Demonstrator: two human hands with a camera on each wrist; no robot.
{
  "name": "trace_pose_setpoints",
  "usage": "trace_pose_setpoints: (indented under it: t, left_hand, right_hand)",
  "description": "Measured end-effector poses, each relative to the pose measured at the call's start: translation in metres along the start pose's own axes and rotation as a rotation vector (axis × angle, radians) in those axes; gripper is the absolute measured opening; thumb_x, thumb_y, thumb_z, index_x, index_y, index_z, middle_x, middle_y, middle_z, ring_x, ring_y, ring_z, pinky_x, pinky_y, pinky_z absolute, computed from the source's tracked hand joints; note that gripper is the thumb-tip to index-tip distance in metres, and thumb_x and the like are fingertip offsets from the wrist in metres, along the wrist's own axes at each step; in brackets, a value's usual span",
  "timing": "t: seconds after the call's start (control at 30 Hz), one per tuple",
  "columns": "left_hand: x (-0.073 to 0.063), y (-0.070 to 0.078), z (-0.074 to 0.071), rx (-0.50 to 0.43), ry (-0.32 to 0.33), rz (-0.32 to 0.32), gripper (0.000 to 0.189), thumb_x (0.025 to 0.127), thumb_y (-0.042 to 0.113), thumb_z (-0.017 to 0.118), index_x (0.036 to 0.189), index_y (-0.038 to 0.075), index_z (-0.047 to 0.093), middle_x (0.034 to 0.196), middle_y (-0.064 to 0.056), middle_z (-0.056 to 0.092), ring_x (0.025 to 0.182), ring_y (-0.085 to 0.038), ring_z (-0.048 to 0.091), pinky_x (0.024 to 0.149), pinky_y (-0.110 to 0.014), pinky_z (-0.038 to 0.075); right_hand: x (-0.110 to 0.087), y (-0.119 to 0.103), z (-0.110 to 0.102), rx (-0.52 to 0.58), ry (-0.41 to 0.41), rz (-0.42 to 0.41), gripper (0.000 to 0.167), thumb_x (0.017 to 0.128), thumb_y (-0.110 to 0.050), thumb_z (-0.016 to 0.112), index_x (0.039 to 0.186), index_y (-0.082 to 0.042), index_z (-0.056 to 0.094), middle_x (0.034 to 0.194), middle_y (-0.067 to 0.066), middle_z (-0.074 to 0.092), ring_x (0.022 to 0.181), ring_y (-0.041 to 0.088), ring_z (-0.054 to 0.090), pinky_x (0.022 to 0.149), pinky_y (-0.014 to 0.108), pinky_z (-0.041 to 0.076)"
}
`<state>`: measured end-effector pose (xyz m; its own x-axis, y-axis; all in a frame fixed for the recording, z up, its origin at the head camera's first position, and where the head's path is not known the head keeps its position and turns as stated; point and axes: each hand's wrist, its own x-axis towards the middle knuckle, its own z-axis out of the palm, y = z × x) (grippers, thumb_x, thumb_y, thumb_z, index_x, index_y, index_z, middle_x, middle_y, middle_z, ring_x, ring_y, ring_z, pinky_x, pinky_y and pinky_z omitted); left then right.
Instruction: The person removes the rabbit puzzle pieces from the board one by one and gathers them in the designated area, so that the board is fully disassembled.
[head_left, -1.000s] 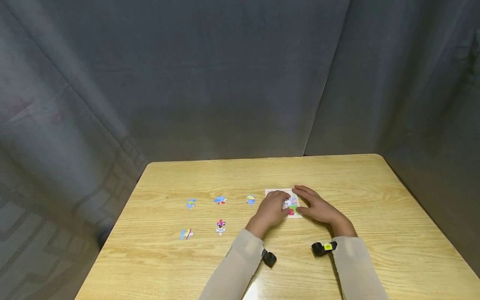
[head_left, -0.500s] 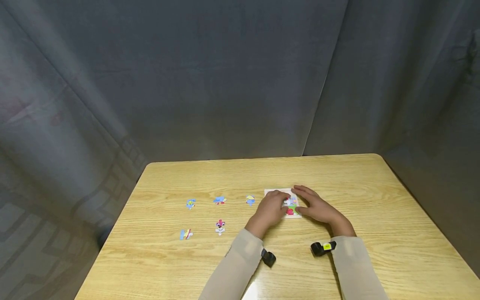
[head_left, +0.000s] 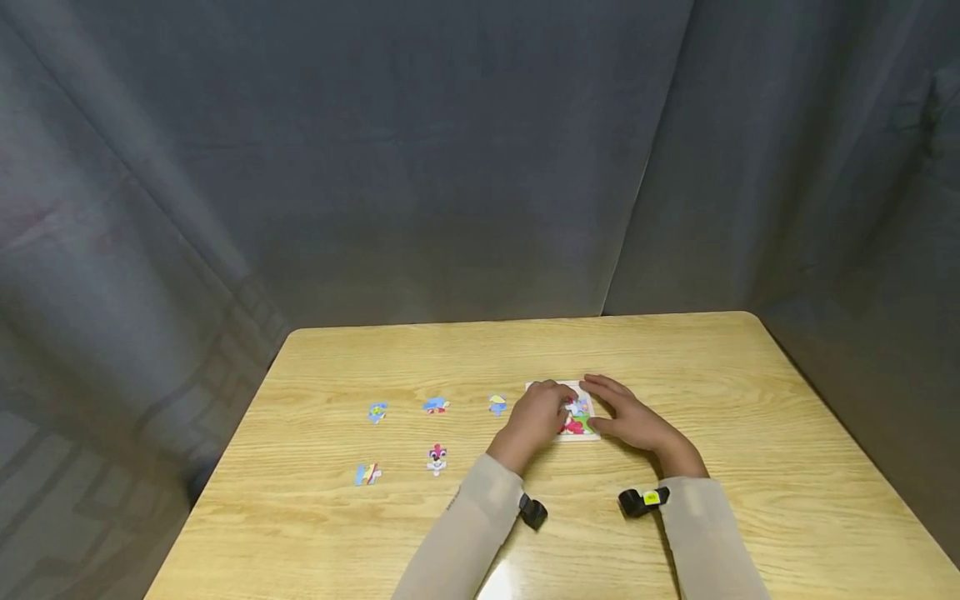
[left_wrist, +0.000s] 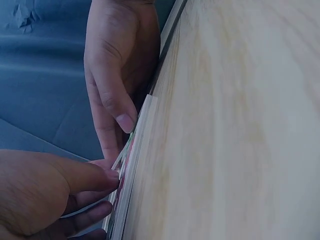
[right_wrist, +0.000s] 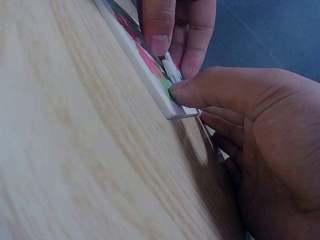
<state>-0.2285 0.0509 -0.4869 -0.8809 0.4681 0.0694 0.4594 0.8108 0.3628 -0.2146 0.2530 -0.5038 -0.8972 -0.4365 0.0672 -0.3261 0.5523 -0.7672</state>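
Note:
A small jigsaw tray (head_left: 591, 437) with a white rim lies right of the table's middle, with green, red and pale blue picture areas showing. My left hand (head_left: 534, 418) covers its left part. Between thumb and fingertips it pinches a jigsaw piece (right_wrist: 172, 70), tilted over the tray in the right wrist view; its printed face is mostly hidden. My right hand (head_left: 633, 421) is spread along the tray's right side. Its thumb (right_wrist: 187, 92) rests on the green area near the corner, while the other fingers reach past the edge.
Several loose jigsaw pieces lie left of the tray, among them one with a face (head_left: 437, 460), a blue and yellow one (head_left: 497, 405) and a striped one (head_left: 367, 474). Grey curtains (head_left: 450, 167) hang behind the wooden table (head_left: 337, 542).
My left thumb and fingertips have shifted slightly left over the tray, so more of the red area shows. The right hand stays at the tray's side. The head view has shifted a little.

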Motion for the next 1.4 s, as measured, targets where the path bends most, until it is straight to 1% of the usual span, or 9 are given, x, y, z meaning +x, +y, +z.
trace_pose_setpoints:
  t: [0.23,0.43,0.67,0.73,0.8,0.97,1.07,1.27,1.4]
  left_hand:
    - [0.003,-0.001,-0.001,0.001,0.001,0.005,0.026,0.093,0.021,0.067,0.120,0.022,0.069,0.117,0.003,0.064,0.112,-0.019,0.057,0.094,-0.028,0.048]
    - [0.000,-0.003,-0.002,0.017,0.016,0.017,0.025,0.093,0.019,0.067,0.118,0.020,0.070,0.114,0.002,0.065,0.110,-0.019,0.059,0.091,-0.027,0.050]
    - [-0.003,-0.008,-0.007,0.007,0.020,-0.012,0.027,0.093,0.020,0.067,0.120,0.021,0.068,0.112,0.004,0.063,0.104,-0.014,0.059,0.085,-0.025,0.051]
    - [-0.005,-0.010,-0.010,-0.001,0.015,-0.016,0.027,0.093,0.020,0.067,0.120,0.021,0.068,0.113,0.004,0.062,0.103,-0.012,0.060,0.084,-0.025,0.051]
    - [-0.007,-0.012,-0.013,-0.027,0.000,-0.016,0.027,0.093,0.020,0.067,0.120,0.021,0.067,0.111,0.004,0.061,0.098,-0.010,0.060,0.081,-0.023,0.051]
    - [-0.016,-0.021,-0.022,-0.115,-0.031,0.000,0.027,0.094,0.020,0.066,0.121,0.017,0.066,0.110,0.005,0.060,0.094,-0.008,0.059,0.081,-0.020,0.050]
    - [-0.024,-0.029,-0.028,-0.141,-0.031,0.003,0.027,0.095,0.020,0.066,0.121,0.017,0.065,0.112,0.005,0.060,0.099,-0.008,0.060,0.083,-0.020,0.050]
    - [-0.047,-0.042,-0.042,-0.107,0.003,0.025,0.024,0.094,0.018,0.065,0.119,0.016,0.067,0.108,0.005,0.061,0.098,-0.009,0.060,0.083,-0.023,0.051]
    - [-0.065,-0.051,-0.053,-0.085,-0.003,0.037,0.025,0.094,0.016,0.064,0.119,0.016,0.066,0.110,0.005,0.061,0.101,-0.010,0.060,0.087,-0.025,0.051]
  right_hand:
    - [0.002,0.000,-0.001,-0.007,0.005,0.000,0.064,0.092,-0.019,0.067,0.147,-0.002,0.040,0.155,0.019,0.025,0.142,0.043,0.015,0.108,0.067,0.019]
    - [0.003,0.000,0.002,-0.004,0.005,-0.001,0.064,0.092,-0.019,0.067,0.147,-0.002,0.040,0.155,0.019,0.025,0.143,0.043,0.015,0.108,0.067,0.019]
    - [0.008,-0.001,0.003,-0.034,0.000,-0.001,0.063,0.093,-0.021,0.067,0.147,-0.004,0.040,0.155,0.018,0.026,0.143,0.041,0.016,0.109,0.066,0.019]
    - [0.009,-0.002,0.003,-0.044,-0.005,-0.002,0.063,0.093,-0.021,0.067,0.147,-0.004,0.040,0.155,0.018,0.026,0.143,0.041,0.015,0.109,0.066,0.019]
    - [0.009,-0.003,0.002,-0.050,-0.011,0.000,0.063,0.093,-0.021,0.066,0.148,-0.003,0.039,0.156,0.018,0.025,0.143,0.042,0.015,0.109,0.066,0.019]
    - [0.010,-0.004,-0.001,-0.038,-0.010,0.002,0.064,0.092,-0.019,0.067,0.147,-0.002,0.040,0.155,0.019,0.025,0.143,0.043,0.014,0.108,0.067,0.017]
    - [0.012,-0.004,-0.001,-0.033,-0.010,0.002,0.064,0.091,-0.018,0.068,0.147,-0.002,0.040,0.155,0.019,0.025,0.143,0.043,0.014,0.108,0.067,0.017]
    - [0.013,-0.002,0.000,-0.041,-0.018,0.000,0.064,0.092,-0.019,0.067,0.147,-0.002,0.039,0.155,0.020,0.025,0.142,0.044,0.014,0.109,0.067,0.016]
    - [0.011,-0.001,-0.001,-0.047,0.001,0.008,0.064,0.091,-0.018,0.068,0.147,-0.002,0.040,0.155,0.020,0.025,0.142,0.044,0.014,0.109,0.067,0.016]
